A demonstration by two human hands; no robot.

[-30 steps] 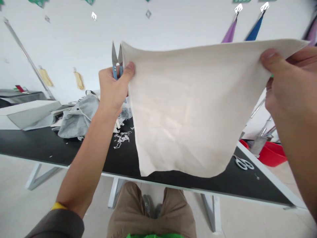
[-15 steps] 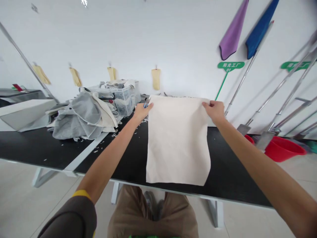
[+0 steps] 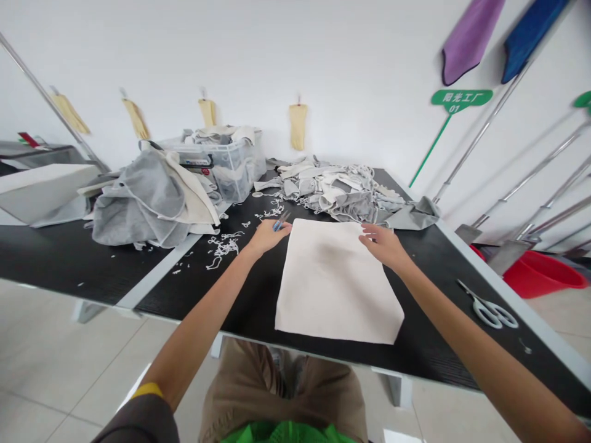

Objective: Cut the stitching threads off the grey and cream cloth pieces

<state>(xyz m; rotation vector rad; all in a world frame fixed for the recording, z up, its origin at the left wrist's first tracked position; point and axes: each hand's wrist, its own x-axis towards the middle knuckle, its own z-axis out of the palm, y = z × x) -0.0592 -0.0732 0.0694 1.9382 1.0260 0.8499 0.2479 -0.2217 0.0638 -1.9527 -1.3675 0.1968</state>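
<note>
A cream rectangular cloth (image 3: 332,289) lies nearly flat on the black table, its near edge close to the table's front. My left hand (image 3: 268,237) is closed around small blue-handled thread snips (image 3: 279,221), blades pointing away, with fingertips at the cloth's far left corner. Whether those fingertips still pinch the cloth cannot be made out. Over the far right corner hovers my right hand (image 3: 383,243), fingers apart, holding nothing.
Beyond the cloth lies a heap of grey and cream scraps (image 3: 337,187). Thread clippings (image 3: 226,245), a grey cloth pile (image 3: 143,203) and a clear bin (image 3: 231,163) are leftward. Scissors (image 3: 488,304) lie right. A red bucket (image 3: 540,274) stands past the table's edge.
The cloth, held up by both hands before, has come down onto the table. My right hand has let go of its corner. The scrap heap and scissors now show.
</note>
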